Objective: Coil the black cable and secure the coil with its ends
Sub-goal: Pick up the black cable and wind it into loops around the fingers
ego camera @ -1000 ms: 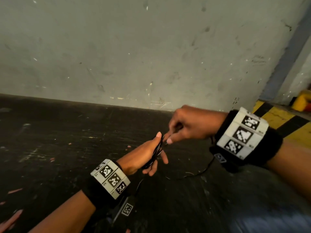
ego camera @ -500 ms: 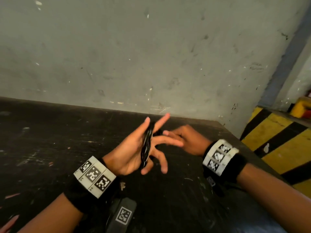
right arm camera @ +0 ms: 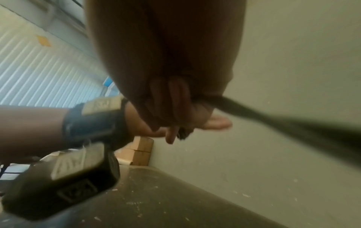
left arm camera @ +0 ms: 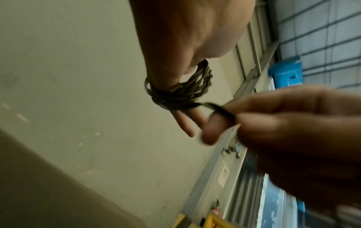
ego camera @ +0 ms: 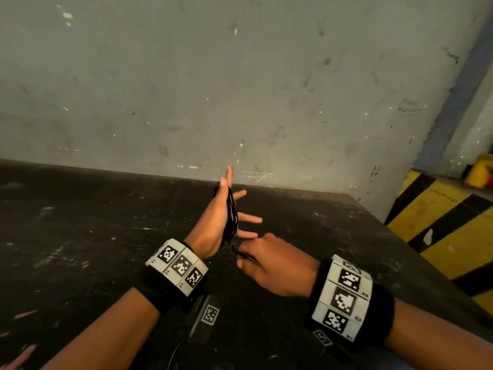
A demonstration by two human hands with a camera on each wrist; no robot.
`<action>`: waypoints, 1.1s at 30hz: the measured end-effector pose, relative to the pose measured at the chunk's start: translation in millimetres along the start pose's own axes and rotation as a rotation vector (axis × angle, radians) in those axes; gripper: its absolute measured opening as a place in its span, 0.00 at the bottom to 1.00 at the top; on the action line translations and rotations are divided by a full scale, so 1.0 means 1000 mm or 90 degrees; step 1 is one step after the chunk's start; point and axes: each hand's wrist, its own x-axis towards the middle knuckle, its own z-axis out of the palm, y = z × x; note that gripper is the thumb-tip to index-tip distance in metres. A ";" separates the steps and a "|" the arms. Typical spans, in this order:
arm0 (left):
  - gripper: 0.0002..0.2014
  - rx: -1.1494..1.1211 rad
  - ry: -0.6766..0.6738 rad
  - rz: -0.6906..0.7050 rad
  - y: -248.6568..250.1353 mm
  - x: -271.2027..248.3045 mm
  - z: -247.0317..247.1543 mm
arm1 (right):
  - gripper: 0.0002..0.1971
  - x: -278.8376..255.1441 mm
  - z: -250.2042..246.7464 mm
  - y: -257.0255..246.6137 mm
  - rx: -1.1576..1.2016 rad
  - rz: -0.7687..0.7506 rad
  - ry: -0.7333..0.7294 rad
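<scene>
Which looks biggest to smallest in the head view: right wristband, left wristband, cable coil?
1. Right wristband, though it sits nearer the camera, so true size is unsure.
2. Left wristband.
3. Cable coil, a narrow bundle wound round the left hand.

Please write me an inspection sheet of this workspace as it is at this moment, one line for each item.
Surface: dark worktop, scuffed, with pale specks and scraps.
Job's things: black cable wound in many turns around the left hand.
Clutter: yellow object at the far right; what it is cannot be told.
Grippers: left hand raised, fingers straight and spread, carrying the coil; right hand pinches the free end of the cable just below the coil.
Cables: one strand runs from the coil to the right hand's fingertips.
Surroundings: grey marked wall; yellow and black striped ledge at the right.
</scene>
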 end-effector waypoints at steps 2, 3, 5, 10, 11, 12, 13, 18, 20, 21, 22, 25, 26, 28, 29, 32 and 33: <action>0.25 0.168 0.003 0.001 -0.008 -0.001 -0.004 | 0.08 -0.003 -0.015 -0.007 -0.016 -0.009 -0.035; 0.26 0.256 -0.008 0.002 -0.012 -0.004 -0.005 | 0.07 -0.002 -0.023 -0.007 -0.027 -0.005 -0.041; 0.27 0.347 -0.054 -0.012 -0.018 -0.010 -0.003 | 0.07 0.001 -0.042 -0.004 -0.068 0.009 -0.026; 0.37 0.388 -0.114 -0.126 -0.013 -0.020 0.005 | 0.11 0.014 -0.085 0.015 -0.112 -0.002 -0.018; 0.39 0.388 -0.138 -0.144 -0.012 -0.020 0.005 | 0.11 0.016 -0.089 0.018 -0.108 -0.005 -0.016; 0.40 0.388 -0.155 -0.157 -0.011 -0.020 0.004 | 0.11 0.018 -0.092 0.021 -0.101 -0.008 -0.012; 0.41 0.387 -0.167 -0.171 -0.009 -0.019 0.003 | 0.11 0.020 -0.096 0.022 -0.093 -0.016 -0.005; 0.38 0.332 -0.224 -0.204 -0.010 -0.019 -0.009 | 0.12 0.024 -0.126 0.030 -0.071 -0.058 0.066; 0.29 0.272 -0.267 -0.170 -0.007 -0.023 -0.011 | 0.11 0.025 -0.135 0.038 -0.062 -0.064 0.100; 0.27 0.237 -0.289 -0.160 -0.004 -0.026 -0.010 | 0.11 0.026 -0.137 0.043 -0.052 -0.064 0.117; 0.26 0.193 -0.309 -0.152 0.000 -0.029 -0.009 | 0.12 0.027 -0.137 0.048 -0.040 -0.063 0.129; 0.24 0.036 -0.359 -0.128 0.012 -0.029 -0.010 | 0.14 0.033 -0.119 0.064 -0.011 -0.058 0.151; 0.24 -0.015 -0.376 -0.124 0.017 -0.029 -0.010 | 0.14 0.033 -0.107 0.067 0.002 -0.057 0.155; 0.25 -0.110 -0.402 -0.113 0.027 -0.025 -0.008 | 0.14 0.034 -0.083 0.067 0.027 -0.050 0.161; 0.25 -0.154 -0.407 -0.104 0.031 -0.023 -0.007 | 0.16 0.033 -0.069 0.064 0.046 -0.046 0.165; 0.25 -0.269 -0.359 -0.053 0.041 -0.013 -0.004 | 0.16 0.032 -0.035 0.051 0.084 -0.057 0.167; 0.24 -0.304 -0.326 -0.039 0.043 -0.009 -0.004 | 0.15 0.033 -0.026 0.047 0.088 -0.061 0.167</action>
